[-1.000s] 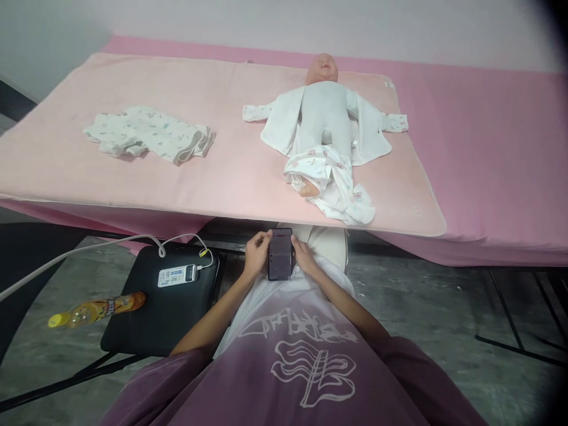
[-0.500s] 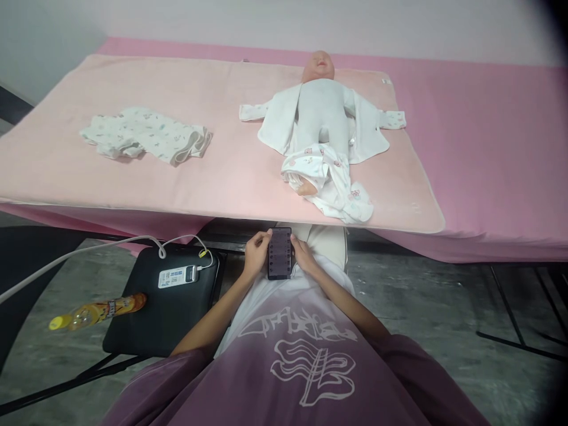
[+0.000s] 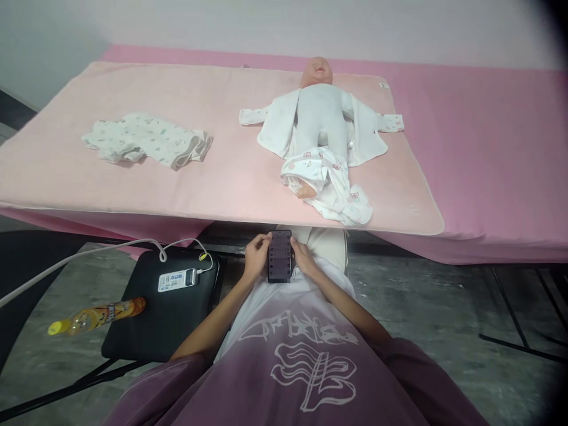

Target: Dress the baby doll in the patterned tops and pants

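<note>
Fingers (image 3: 262, 239) of two hands (image 3: 254, 258) hold one phone (image 3: 279, 257).

Seated person's two bare hands, left (image 3: 256, 255) and right (image 3: 303, 257), gripping a dark, rectangular smartphone (image 3: 279, 260) by its opposite long edges, its screen lit, just below the table's edge. Above, on a pale-pink, rectangular cloth mat (image 3: 231, 183), lies a baby doll with a pink head and white cloth body (image 3: 320, 115), its white fabric jacket (image 3: 277, 127) spread open, white printed cloth trousers (image 3: 341, 195) around its lower legs. Well apart, at left: a crumpled, white, printed cotton garment (image 3: 146, 139). Lower left: a black padded stool (image 3: 164, 331) bearing a white, cabled power bank (image 3: 173, 281) and a yellow-capped plastic bottle (image 3: 97, 316).
</note>
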### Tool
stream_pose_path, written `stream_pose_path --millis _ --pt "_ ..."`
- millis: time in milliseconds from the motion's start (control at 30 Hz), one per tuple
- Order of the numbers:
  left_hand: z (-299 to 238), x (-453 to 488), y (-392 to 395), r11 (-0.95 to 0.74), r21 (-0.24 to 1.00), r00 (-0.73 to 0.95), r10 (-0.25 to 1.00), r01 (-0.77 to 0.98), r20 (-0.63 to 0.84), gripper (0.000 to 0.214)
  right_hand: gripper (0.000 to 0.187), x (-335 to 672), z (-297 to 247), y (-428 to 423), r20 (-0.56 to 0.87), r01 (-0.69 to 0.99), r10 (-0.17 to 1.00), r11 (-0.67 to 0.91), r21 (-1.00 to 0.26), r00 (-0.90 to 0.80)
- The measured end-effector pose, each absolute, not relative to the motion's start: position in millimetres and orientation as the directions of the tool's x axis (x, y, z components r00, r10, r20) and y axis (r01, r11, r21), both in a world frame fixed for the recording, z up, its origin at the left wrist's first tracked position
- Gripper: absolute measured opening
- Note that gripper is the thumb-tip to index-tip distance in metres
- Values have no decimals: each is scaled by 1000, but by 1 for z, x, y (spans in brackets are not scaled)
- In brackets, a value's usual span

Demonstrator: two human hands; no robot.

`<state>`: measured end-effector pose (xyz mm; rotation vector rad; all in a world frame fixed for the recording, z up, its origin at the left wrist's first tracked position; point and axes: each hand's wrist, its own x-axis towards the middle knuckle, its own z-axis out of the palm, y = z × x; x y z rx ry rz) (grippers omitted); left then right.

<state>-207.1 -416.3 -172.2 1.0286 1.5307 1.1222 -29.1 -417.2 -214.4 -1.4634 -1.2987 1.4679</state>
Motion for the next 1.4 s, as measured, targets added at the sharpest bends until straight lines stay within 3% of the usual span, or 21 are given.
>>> stream_pose_path --millis 400,900,1400 --pt "-162 -206 -419 225 971 -193 959 82 -206 58 78 -28 -210 -419 -298 157 943 -275 -949 -149" --pt "-165 -204 -417 242 968 -196 954 69 -225 52 82 -28 -210 -418 -310 175 940 -284 -943 -144" --pt "-170 -204 -416 232 971 -191 957 52 -218 61 83 -28 -214 -417 -321 184 937 -294 -938 -138"
